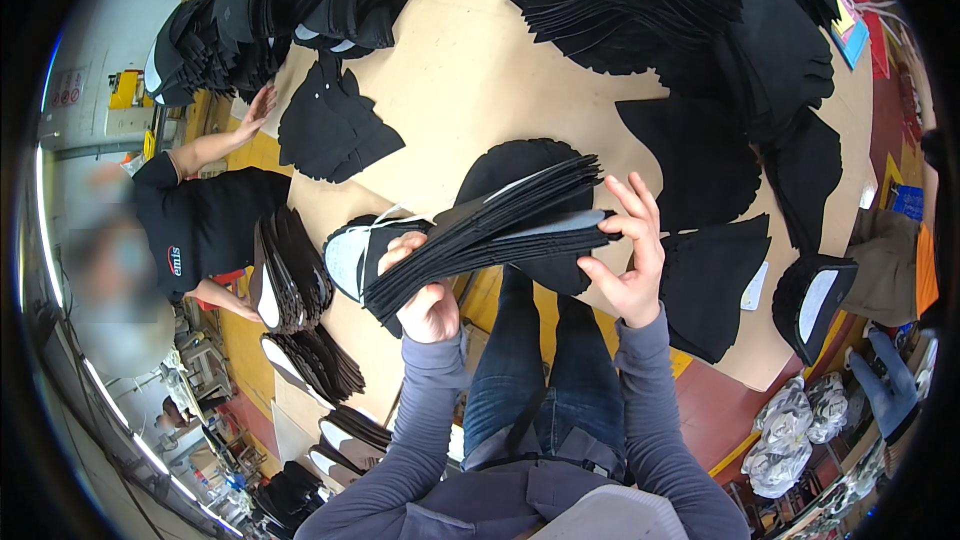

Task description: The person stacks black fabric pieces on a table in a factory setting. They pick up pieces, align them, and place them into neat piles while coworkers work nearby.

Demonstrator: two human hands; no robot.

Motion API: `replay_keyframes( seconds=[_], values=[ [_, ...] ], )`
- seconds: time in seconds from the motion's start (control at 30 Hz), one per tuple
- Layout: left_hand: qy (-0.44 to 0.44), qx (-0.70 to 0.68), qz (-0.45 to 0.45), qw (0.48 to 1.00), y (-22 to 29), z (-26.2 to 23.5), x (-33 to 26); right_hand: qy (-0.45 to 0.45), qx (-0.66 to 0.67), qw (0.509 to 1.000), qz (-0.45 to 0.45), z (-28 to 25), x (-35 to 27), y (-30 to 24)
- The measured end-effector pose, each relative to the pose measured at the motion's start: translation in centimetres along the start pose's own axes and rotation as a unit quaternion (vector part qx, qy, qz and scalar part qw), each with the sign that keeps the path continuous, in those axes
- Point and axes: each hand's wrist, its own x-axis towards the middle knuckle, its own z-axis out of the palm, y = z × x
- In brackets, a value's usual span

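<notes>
Both hands hold a fanned stack of flat black fabric-and-foam cut pieces [495, 230] above the near edge of the table [470, 70].

The left hand [425, 295] is clenched around the stack's lower left end, its grip closed with the thumb lying on top, while the right hand [630, 255] pinches the right-hand tips of the sheets between thumb and fingers, the other fingers spread upward. The stack is lifted off the light wooden table, just over the person's jeans-clad legs. Beneath it on the table lies a rounded black cut piece [520, 165], and more piles of black cut pieces [690, 10] crowd the far right corner. At the left edge another person in a black shirt [205, 215] rests a hand [258, 108] on the table beside a smaller heap of dark panels [335, 125].
</notes>
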Motion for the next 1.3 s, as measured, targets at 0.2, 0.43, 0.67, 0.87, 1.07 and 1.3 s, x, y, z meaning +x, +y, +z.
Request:
replay_keyframes(
  seconds=[0.2, 0.43, 0.67, 0.87, 1.07, 1.3],
  values=[
    [0.030, -0.017, -0.005, 0.999, 0.1, -0.3, 0.1, -0.026, 0.005, 0.999, -0.037, -0.6, 0.0, 0.6],
    [0.049, -0.051, -0.028, 0.997, 0.5, -1.1, 0.0, -0.046, 0.306, 0.913, 0.266, 0.2, 1.0, -0.5],
    [0.052, -0.056, -0.027, 0.997, 0.6, -2.0, 0.1, -0.071, 0.160, 0.954, 0.245, 0.3, 1.3, -0.9],
    [0.066, -0.079, -0.011, 0.995, 0.7, -1.5, 0.2, -0.100, 0.429, 0.890, 0.120, 0.8, -1.8, 2.8],
    [0.032, -0.252, -0.083, 0.964, 0.9, -2.4, -1.3, -0.166, 0.387, 0.873, 0.245, 3.6, -5.3, 3.5],
    [0.190, -0.234, -0.320, 0.898, -4.4, -6.1, -3.2, -0.041, 0.073, 0.985, 0.154, 0.4, -4.5, -2.4]
  ],
)
